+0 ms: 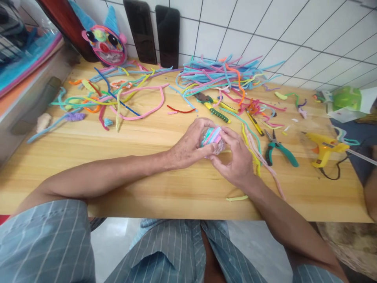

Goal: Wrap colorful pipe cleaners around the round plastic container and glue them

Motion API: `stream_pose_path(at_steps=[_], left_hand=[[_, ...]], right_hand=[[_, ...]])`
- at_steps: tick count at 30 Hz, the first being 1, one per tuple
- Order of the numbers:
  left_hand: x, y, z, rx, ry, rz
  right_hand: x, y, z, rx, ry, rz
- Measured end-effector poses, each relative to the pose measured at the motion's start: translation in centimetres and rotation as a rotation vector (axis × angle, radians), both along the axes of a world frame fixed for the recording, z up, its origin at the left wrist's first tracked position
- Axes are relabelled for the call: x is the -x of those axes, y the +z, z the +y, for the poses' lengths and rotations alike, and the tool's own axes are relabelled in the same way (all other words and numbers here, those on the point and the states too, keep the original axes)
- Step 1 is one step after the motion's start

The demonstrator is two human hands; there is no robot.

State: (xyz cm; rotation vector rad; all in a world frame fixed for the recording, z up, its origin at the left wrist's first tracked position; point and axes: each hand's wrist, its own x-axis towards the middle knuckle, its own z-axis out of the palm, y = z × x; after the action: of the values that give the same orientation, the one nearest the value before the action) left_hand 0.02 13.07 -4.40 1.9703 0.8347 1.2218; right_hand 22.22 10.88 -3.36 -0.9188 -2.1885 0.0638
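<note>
Between my two hands, above the middle of the wooden table (141, 196), is a small rounded craft piece (211, 137) striped in turquoise, pink and lilac, apparently made of coiled pipe cleaners. My left hand (191, 143) closes around its left side, with the thumb across the front. My right hand (235, 157) grips the right side, fingertips on top and thumb below. Fingers cover much of the piece. Yellow and pink pipe cleaners (250, 147) lie just right of my right hand. Beyond my hands rest green-and-yellow handled pliers (216, 112).
Loose pipe cleaners (135, 92) are scattered at the left, and a large bundle (212, 76) sits against the tiled wall. Teal-handled pliers (279, 149), a yellow cutter (255, 124) and a yellow glue gun (325, 148) lie at the right. Two phones (167, 37) lean by a decorated face figure (107, 45).
</note>
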Motion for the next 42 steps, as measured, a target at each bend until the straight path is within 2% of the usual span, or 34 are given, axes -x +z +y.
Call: stream_pose_path(at_steps=[3, 7, 11, 13, 16, 18, 19, 21, 24, 25, 28, 32, 35, 37, 39, 41, 42], left_hand=[[0.2, -0.3, 0.0, -0.086, 0.005, 0.004], [0.7, -0.6, 0.5, -0.154, 0.043, 0.086], [1.1, -0.4, 1.0, -0.154, 0.045, 0.182], [1.3, -0.2, 0.8, -0.147, 0.039, 0.204], [1.6, -0.2, 0.5, -0.119, 0.073, 0.235], [1.7, -0.6, 0.4, -0.109, 0.105, 0.235], [1.8, -0.8, 0.5, -0.11, 0.11, 0.231], [1.7, -1.1, 0.6, -0.121, 0.115, 0.219], [1.5, -1.2, 0.7, -0.187, 0.18, 0.213], [1.4, -1.2, 0.7, -0.215, 0.195, 0.218], [1.2, -1.2, 0.9, -0.272, 0.179, 0.249], [1.2, -1.5, 1.2, -0.306, 0.144, 0.232], [1.1, -1.7, 1.0, -0.319, 0.158, 0.209], [0.9, -1.7, 0.9, -0.307, 0.154, 0.211], [0.7, -1.8, 0.9, -0.298, 0.145, 0.204], [0.5, -1.9, 1.1, -0.301, 0.13, 0.169], [0.5, -2.0, 1.2, -0.292, 0.118, 0.148]], right_hand=[[-0.4, 0.4, 0.4, -0.01, 0.017, -0.007], [-1.5, 1.2, 0.9, -0.11, -0.04, 0.014], [-2.4, 3.2, 0.9, -0.203, -0.092, 0.089], [-2.6, 4.8, 0.3, -0.183, -0.093, 0.106], [-3.3, 7.2, -1.1, -0.066, -0.069, 0.056], [-4.7, 7.7, -2.3, -0.005, -0.112, 0.048], [-5.9, 7.4, -3.0, 0.022, -0.175, 0.073], [-9.3, 6.1, -4.4, 0.105, -0.399, 0.174], [-16.0, 3.3, -6.0, 0.329, -0.939, 0.389], [-18.3, 2.4, -6.1, 0.345, -1.037, 0.414], [-23.6, 0.8, -4.6, 0.346, -1.215, 0.42], [-26.8, 1.0, -0.1, 0.44, -1.285, 0.334], [-26.9, 2.5, 2.0, 0.519, -1.306, 0.229], [-25.8, 3.6, 1.8, 0.544, -1.324, 0.136], [-23.8, 4.5, 0.4, 0.529, -1.312, 0.051], [-20.6, 5.0, -1.5, 0.532, -1.195, 0.001], [-18.6, 5.2, -2.5, 0.513, -1.056, -0.023]])
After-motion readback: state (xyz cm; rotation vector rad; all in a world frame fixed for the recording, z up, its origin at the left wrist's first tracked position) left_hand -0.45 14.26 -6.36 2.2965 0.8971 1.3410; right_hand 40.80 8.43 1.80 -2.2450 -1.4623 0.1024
